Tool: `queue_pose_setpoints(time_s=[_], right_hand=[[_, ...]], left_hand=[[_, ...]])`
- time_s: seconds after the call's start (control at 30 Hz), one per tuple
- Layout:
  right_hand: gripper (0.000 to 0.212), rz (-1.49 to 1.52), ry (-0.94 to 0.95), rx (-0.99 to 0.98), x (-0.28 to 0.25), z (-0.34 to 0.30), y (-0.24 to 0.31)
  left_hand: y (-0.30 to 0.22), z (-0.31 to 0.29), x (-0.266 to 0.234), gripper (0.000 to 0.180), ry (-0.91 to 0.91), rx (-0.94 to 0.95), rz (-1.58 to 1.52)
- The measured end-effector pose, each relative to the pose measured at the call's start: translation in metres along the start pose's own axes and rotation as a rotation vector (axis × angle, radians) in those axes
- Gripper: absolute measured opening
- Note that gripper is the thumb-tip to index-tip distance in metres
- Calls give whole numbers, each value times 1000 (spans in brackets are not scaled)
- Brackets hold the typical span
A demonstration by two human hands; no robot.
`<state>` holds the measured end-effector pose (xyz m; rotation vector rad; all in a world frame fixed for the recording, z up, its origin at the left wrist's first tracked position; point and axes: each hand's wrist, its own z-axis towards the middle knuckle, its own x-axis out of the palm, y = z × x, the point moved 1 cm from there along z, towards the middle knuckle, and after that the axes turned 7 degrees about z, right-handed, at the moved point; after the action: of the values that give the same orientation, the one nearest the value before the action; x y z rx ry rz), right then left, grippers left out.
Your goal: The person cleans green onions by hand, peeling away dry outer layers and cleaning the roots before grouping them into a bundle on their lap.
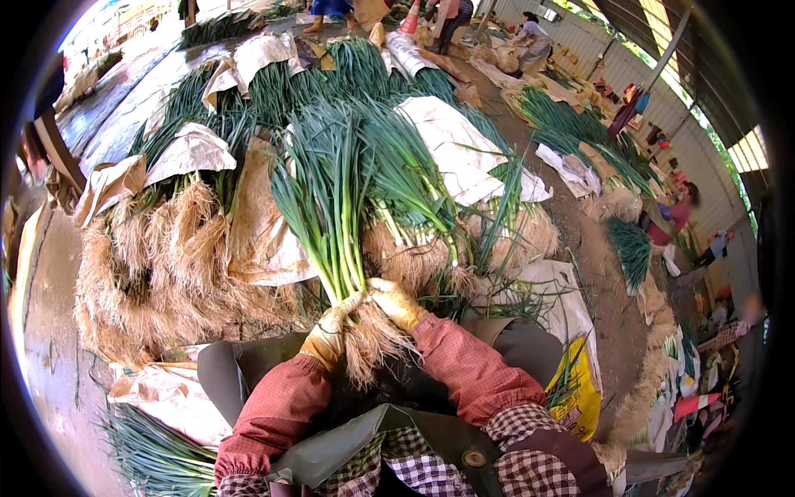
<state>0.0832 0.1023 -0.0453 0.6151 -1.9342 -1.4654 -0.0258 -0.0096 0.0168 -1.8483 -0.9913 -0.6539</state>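
Fingers of both my gloved hands, left and right, clamp the leek bunch, whose leaves run straight away and roots hang just below.

I see an open shed. Its corrugated metal wall runs down the upper right of the frame, under a dark sloping roof with bright skylight panels. Daylight floods in from the upper left, where wet pavement shines. The floor at right centre is bare brown dirt, and a concrete strip runs along the lower left. Heaps of green onions under paper sheets cover the middle and top. Other people crouch along the top edge and the right side. A yellow bag lies at lower right.
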Motion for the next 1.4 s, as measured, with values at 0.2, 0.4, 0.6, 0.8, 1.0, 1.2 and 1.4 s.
queue_pose_setpoints(time_s=[0.2,0.4,0.6,0.8,1.0,1.2,1.4], right_hand=[[28,-135,72,-52,15,-21,24],[21,-1039,592,6,-4,-62,51],[33,-275,-78,172,-11,-45,52],[34,-101,-210,-30,16,-28,24],[29,606,53,277,16,-31,24],[27,666,228,204,0,-22,8],[16,625,-21,291,19,-25,29]], left_hand=[[13,19,-21,22,-34,-51,-17],[15,24,-30,20,-189,-33,199],[23,33,-38,14,-146,-48,329],[9,5,1,14,-196,46,408],[6,8,-15,16,-144,142,599],[17,26,-26,16,-111,108,271],[14,24,-35,13,-112,97,354]])
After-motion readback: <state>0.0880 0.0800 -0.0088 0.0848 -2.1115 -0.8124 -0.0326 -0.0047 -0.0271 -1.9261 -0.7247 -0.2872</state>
